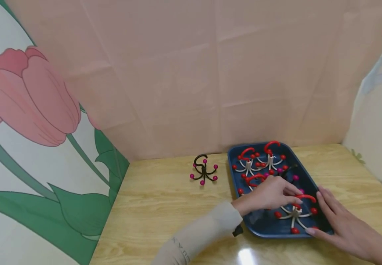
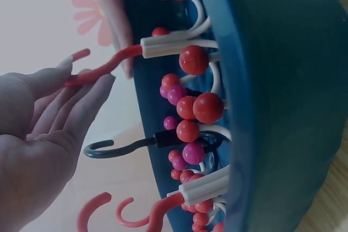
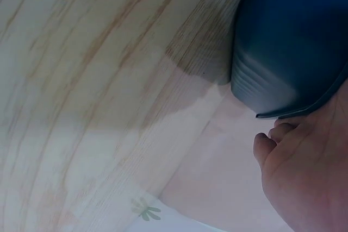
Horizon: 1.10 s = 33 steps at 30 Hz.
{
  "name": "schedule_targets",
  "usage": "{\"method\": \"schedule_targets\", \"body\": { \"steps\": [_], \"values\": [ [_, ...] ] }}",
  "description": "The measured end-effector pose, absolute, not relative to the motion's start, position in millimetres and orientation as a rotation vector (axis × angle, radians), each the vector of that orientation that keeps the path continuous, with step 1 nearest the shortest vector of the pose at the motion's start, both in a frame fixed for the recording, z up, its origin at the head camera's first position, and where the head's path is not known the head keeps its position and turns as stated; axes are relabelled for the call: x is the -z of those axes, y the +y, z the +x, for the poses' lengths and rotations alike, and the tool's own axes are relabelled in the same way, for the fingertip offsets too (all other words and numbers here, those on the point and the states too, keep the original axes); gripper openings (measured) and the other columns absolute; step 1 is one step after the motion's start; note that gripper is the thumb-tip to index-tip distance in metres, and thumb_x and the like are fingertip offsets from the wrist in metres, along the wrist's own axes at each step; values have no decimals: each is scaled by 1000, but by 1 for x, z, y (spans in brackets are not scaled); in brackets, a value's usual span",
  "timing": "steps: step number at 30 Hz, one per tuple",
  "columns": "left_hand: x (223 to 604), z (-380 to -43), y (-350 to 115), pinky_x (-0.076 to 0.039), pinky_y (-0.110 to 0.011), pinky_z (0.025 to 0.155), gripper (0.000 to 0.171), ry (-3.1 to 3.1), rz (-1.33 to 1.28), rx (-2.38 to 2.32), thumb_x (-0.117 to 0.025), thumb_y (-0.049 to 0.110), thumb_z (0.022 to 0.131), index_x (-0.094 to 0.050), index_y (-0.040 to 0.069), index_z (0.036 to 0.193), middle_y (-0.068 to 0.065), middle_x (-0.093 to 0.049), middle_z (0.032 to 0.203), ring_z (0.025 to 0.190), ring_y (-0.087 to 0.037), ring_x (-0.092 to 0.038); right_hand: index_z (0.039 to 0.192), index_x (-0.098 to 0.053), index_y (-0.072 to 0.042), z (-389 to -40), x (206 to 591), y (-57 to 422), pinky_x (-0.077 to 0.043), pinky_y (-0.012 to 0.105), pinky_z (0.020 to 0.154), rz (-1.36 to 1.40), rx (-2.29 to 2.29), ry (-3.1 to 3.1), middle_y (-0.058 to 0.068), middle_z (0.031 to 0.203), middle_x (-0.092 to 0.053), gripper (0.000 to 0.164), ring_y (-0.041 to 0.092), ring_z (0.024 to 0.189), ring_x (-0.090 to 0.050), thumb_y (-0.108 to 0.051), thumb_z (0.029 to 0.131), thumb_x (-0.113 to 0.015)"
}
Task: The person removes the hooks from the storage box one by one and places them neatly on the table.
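With our left hand [image 1: 270, 193] we pinch the red crook of a red-and-white ball-tipped hook [image 1: 296, 212], which stands in the near right part of the blue tray [image 1: 260, 234]. Our right hand [image 1: 347, 225] rests straight-fingered against the tray's right side, thumb at the near corner. Farther in, we see other red-and-white hooks [image 1: 248, 168] and a black hook [image 2: 133, 146]; a magenta-balled black hook [image 1: 204, 170] sits left of the tray on the tabletop [image 1: 144, 206].
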<state>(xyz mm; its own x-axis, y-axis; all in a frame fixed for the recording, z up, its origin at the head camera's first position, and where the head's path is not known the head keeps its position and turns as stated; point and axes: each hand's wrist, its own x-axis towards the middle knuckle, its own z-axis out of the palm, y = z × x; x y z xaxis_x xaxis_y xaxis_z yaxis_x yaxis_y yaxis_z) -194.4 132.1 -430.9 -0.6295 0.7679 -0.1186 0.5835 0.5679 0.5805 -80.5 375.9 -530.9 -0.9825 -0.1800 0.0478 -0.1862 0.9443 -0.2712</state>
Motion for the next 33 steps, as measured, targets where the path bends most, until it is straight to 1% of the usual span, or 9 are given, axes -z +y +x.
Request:
{"method": "schedule_targets", "body": {
  "steps": [2, 5, 7, 9, 15, 18, 25, 31, 33],
  "values": [
    [431, -193, 131, -46, -11, 56, 31, 2446, 1084, -744, -71, 43, 100, -74, 38, 130, 24, -79, 104, 69, 16, -64, 168, 1, -5, -81, 532, 376, 12, 40, 129, 298, -416, -3064, 18, 177, 12, 118, 34, 164, 16, -61, 94, -71],
    [431, -192, 129, -45, -13, 53, 31, 2466, 1086, -734, -72, 41, 100, -74, 39, 130, 23, -80, 96, 61, 14, -61, 168, 2, -5, -81, 530, 375, 17, 39, 127, 296, -453, -3068, 18, 177, 13, 117, 33, 164, 18, -60, 94, -71],
    [432, -191, 128, -43, -12, 52, 32, 2489, 1111, -701, -72, 40, 100, -73, 39, 131, 21, -79, 84, 54, 11, -57, 168, 2, -5, -82, 528, 375, -5, 59, 131, 293, -446, -3081, 19, 177, 13, 118, 34, 164, 19, -61, 94, -71],
    [433, -190, 127, -40, -13, 48, 32, 2504, 1127, -676, -71, 40, 101, -72, 40, 133, 17, -75, 72, 47, 5, -52, 168, 3, -5, -83, 526, 375, -31, 80, 109, 281, -456, -3103, 19, 177, 14, 118, 37, 163, 18, -62, 94, -70],
    [439, -187, 125, -34, -17, 40, 30, 2458, 1016, -841, -71, 40, 100, -73, 41, 130, 5, -63, 53, 38, -6, -43, 168, 3, -4, -83, 525, 377, -45, 76, 95, 287, -428, -3112, 15, 177, 17, 118, 35, 163, 20, -63, 94, -70],
    [441, -187, 126, -34, -18, 40, 29, 2448, 975, -917, -75, 40, 98, -76, 41, 126, 11, -67, 57, 39, -7, -41, 168, 2, -4, -83, 525, 377, -44, 76, 96, 290, -421, -3109, 15, 177, 17, 118, 34, 163, 21, -62, 94, -70],
    [442, -188, 127, -37, -17, 46, 25, 2467, 1006, -936, -77, 41, 95, -79, 40, 120, 26, -79, 99, 46, 1, -45, 168, 3, -4, -83, 527, 377, -40, 80, 97, 280, -456, -3104, 20, 177, 15, 119, 42, 163, 17, -62, 94, -70],
    [441, -187, 125, -43, -12, 54, 23, 2457, 997, -993, -79, 41, 94, -81, 38, 117, 25, -79, 105, 72, 22, -59, 168, 5, -6, -82, 529, 377, -39, 81, 97, 293, -502, -3096, 15, 177, 17, 118, 39, 163, 18, -59, 94, -71],
    [440, -187, 124, -41, -13, 51, 23, 2444, 992, -1028, -79, 41, 94, -81, 37, 116, 24, -79, 104, 64, 18, -57, 168, 5, -8, -82, 529, 376, -36, 82, 100, 288, -511, -3101, 14, 177, 17, 118, 39, 163, 17, -59, 95, -71]
  ]
}}
